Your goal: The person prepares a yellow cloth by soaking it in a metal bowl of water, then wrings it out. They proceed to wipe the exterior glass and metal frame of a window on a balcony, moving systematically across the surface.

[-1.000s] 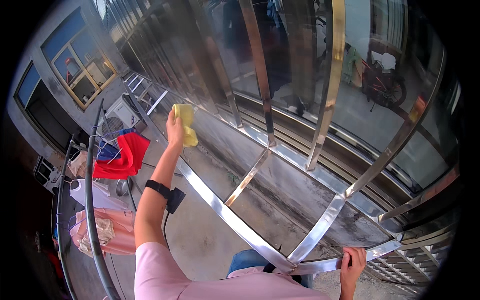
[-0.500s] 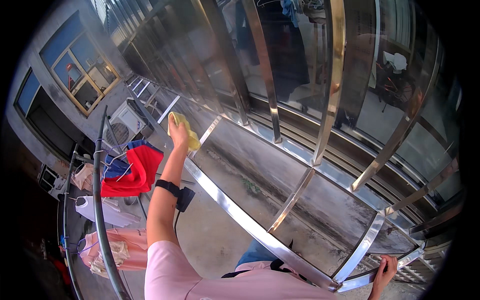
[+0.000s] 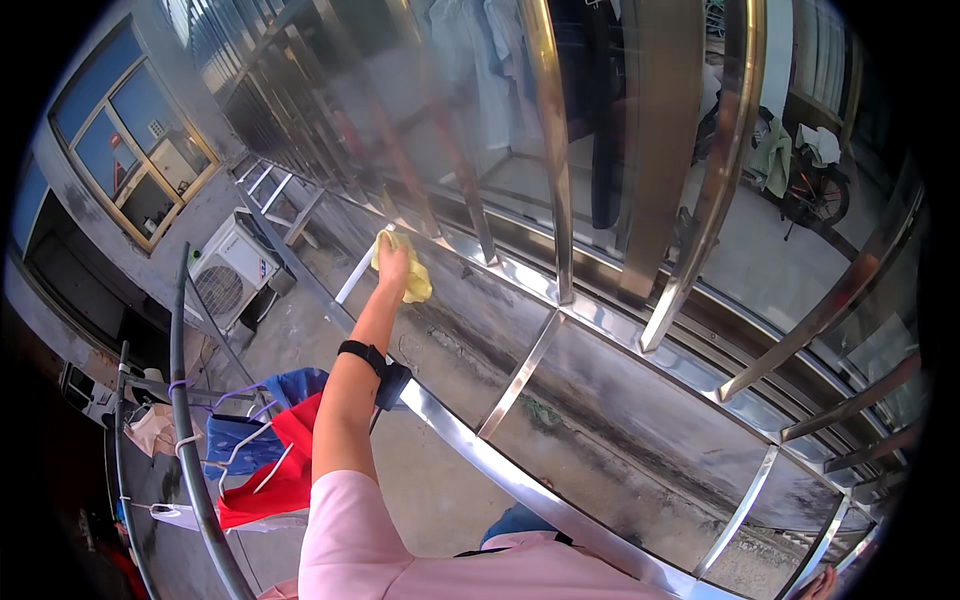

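My left hand [image 3: 393, 264] is stretched forward and closed around a yellow cloth [image 3: 415, 286]. The cloth hangs below and beside the fingers, up against a short crossbar of the shiny metal frame [image 3: 520, 480], near the barred window wall. A black strap with a small dark device [image 3: 390, 386] sits on my left forearm. At the lower right edge, only part of my right hand [image 3: 822, 583] shows; its fingers are curled at the frame's corner rail [image 3: 825, 545].
Upright metal bars [image 3: 557, 180] stand before the glass. A ladder [image 3: 290, 205] leans at the far left, near an air-conditioner unit [image 3: 232, 275]. On the left, red and blue clothes [image 3: 285, 455] hang by a grey pole rack [image 3: 183, 370]. Concrete ground lies below the frame.
My left hand with the yellow cloth has shifted slightly right and down in the view. The view has turned, and my right hand now sits closer to the lower right rim.
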The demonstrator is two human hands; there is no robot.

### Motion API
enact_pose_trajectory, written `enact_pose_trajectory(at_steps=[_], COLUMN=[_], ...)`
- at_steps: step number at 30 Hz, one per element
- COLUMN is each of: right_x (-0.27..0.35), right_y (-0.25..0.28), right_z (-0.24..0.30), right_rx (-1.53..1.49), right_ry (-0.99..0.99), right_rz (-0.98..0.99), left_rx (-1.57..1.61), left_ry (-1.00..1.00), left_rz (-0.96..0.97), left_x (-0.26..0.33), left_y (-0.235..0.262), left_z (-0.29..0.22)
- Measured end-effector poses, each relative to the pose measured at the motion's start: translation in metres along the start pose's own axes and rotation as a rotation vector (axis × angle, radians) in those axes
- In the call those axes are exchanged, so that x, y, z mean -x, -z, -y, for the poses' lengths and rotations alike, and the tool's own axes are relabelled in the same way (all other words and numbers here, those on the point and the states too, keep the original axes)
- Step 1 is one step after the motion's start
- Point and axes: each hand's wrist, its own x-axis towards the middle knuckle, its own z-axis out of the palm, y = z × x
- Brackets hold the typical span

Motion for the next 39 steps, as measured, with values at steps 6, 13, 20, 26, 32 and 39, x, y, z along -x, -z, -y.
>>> enact_pose_trajectory(at_steps=[6, 13, 20, 26, 32, 39], right_x=[0.025, 0.025, 0.029, 0.028, 0.028, 0.027], right_y=[-0.004, -0.004, 0.001, 0.001, -0.006, -0.008], right_z=[0.017, 0.045, 0.076, 0.099, 0.013, 0.025], right_rx=[0.158, 0.279, 0.189, 0.210, 0.248, 0.080], right_ry=[-0.179, -0.242, -0.281, -0.315, -0.065, -0.206], right_rz=[0.068, 0.086, 0.052, 0.056, 0.033, 0.021], left_rx=[0.137, -0.065, 0.002, -0.030, 0.092, -0.054], left_ry=[0.026, -0.094, -0.136, -0.082, 0.021, 0.053], left_rz=[-0.041, -0.132, -0.151, -0.053, 0.174, 0.326], left_x=[-0.051, -0.062, -0.018, 0.069, 0.119, 0.163], left_y=[-0.022, -0.045, -0.072, -0.103, -0.110, -0.109], left_z=[0.030, 0.027, 0.009, -0.022, -0.040, -0.049])
